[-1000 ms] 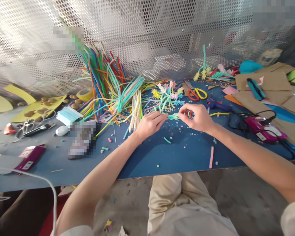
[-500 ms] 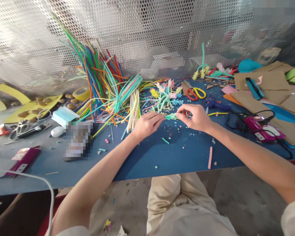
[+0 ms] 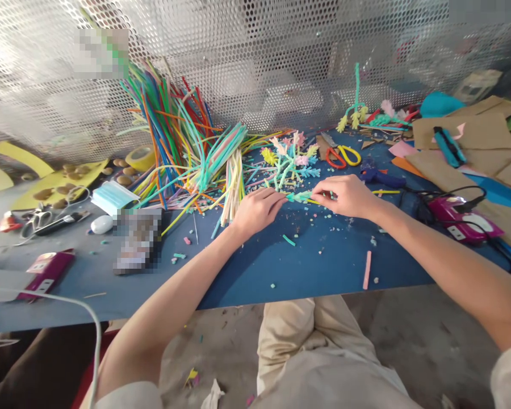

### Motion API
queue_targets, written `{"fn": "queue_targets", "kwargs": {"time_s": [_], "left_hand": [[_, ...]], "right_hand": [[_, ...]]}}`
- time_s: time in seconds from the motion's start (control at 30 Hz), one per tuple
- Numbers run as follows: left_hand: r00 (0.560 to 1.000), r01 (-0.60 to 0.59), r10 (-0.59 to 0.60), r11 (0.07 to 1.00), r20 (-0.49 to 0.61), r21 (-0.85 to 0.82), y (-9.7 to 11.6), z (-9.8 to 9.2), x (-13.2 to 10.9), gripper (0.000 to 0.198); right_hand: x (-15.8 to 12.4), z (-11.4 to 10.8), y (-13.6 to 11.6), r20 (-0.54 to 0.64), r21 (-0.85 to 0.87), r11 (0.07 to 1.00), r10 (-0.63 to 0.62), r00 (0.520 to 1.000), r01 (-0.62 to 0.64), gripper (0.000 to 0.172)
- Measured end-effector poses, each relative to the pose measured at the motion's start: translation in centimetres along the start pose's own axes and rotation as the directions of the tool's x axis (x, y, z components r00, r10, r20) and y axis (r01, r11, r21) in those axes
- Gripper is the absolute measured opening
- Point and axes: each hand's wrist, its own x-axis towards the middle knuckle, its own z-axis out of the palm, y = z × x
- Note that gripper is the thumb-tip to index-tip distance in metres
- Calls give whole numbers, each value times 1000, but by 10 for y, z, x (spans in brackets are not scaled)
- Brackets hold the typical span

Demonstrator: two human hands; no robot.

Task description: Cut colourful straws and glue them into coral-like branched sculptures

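My left hand (image 3: 256, 209) and my right hand (image 3: 346, 196) meet over the blue table (image 3: 306, 267), both pinched on a small teal fringed straw piece (image 3: 298, 197). The left fingers hold its left end, the right fingers its right end with a thin yellow strip. Just behind them lies a pastel branching straw ornament (image 3: 288, 161). A big heap of coloured straws (image 3: 187, 153) spreads behind my left hand.
Red and yellow scissors (image 3: 339, 155), a blue glue gun (image 3: 377, 177) and a magenta device with black cable (image 3: 464, 216) lie right. Cardboard sheets (image 3: 472, 133) sit far right. A face mask (image 3: 111, 197), tape roll (image 3: 141, 158) and grey scissors (image 3: 38, 221) lie left. Perforated metal wall behind.
Both hands have sunk slightly toward the table with the teal piece still between them; the camera view shifted a little.
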Motion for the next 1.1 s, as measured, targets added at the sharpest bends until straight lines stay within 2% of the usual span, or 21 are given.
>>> {"fn": "queue_targets", "kwargs": {"time_s": [0.1, 0.27, 0.43, 0.63, 0.8, 0.97, 1.1], "left_hand": [[996, 70, -72, 997, 58, 37, -6, 5, 0, 31], [980, 174, -180, 982, 85, 74, -9, 6, 2, 30], [976, 204, -208, 977, 64, 65, -9, 3, 5, 31], [953, 228, -239, 971, 186, 78, -18, 7, 3, 28], [946, 255, -263, 965, 190, 65, -19, 10, 2, 28], [932, 260, -279, 959, 230, 109, -16, 7, 3, 27], [927, 254, -279, 958, 249, 131, -13, 4, 4, 25]], "right_hand": [[-1, -4, -3, 32, -117, 993, 8, 999, -4, 29], [0, -12, -5, 66, -172, 985, -21, 998, 32, 28], [2, -15, 1, 83, -185, 983, 26, 996, -11, 28], [3, -12, 9, 103, -206, 977, 70, 992, -48, 26], [2, -19, 7, 72, -211, 972, 119, 990, -102, 24], [-5, -36, 15, 204, -263, 951, 218, 954, -161, 22], [-12, -54, 27, 407, -164, 966, 252, 878, -201, 16]]}}
